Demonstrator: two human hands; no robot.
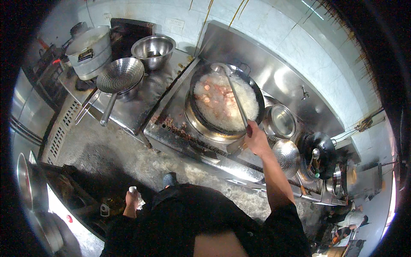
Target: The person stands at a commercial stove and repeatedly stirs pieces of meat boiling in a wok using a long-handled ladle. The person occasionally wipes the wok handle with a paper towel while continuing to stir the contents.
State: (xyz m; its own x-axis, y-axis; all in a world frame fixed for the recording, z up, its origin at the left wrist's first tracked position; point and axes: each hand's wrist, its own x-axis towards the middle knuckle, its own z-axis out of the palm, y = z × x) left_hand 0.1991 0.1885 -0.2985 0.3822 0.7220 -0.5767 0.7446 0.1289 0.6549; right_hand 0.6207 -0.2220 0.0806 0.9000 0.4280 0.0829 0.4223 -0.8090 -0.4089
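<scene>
My right hand (256,138) grips the dark end of a long-handled metal ladle (236,93). The ladle's bowl rests at the far rim of a large wok (260,96). Pale foaming liquid (247,80) fills much of the wok, with pinkish-brown pieces of food (210,91) in it that look like meat. Low at my left side, away from the stove, my left hand (131,199) is closed around a crumpled white cloth or paper (140,202).
Right of the wok stand a metal pot (282,120), a perforated skimmer (285,159) and a second dark wok (324,151). The left counter holds a colander with a handle (120,75), a steel bowl (154,46) and a tall pot (91,54). Another person (353,218) is at far right.
</scene>
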